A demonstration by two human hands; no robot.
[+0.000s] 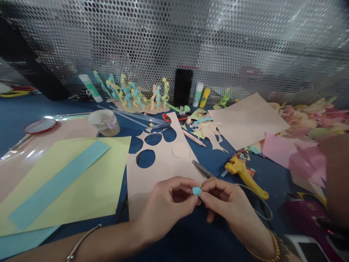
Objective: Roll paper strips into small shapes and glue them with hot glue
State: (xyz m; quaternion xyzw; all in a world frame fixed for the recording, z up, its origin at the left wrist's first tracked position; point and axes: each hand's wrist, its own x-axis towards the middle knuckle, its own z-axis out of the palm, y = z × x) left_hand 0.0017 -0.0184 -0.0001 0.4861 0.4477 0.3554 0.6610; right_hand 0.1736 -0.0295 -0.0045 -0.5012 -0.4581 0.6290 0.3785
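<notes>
A small folded piece of blue paper [196,191] is pinched between both of my hands, just above the near edge of the pale paper sheet. My left hand [170,200] grips it from the left with thumb and fingertips. From the other side, my right hand [227,200] holds its right edge the same way. Scissors [202,169] lie just behind my right hand, their handles partly hidden by it. The pale sheet [163,173] under my left hand has several round holes, and a loose cut disc [180,150] rests on it.
Yellow paper [109,182] bearing a blue strip [60,183] lies left. A yellow glue gun [245,174] is at right, with pink paper [294,156] beyond. Behind stand curled paper decorations [133,94], a phone [183,87], glue sticks [198,94] and a paper cup [105,123].
</notes>
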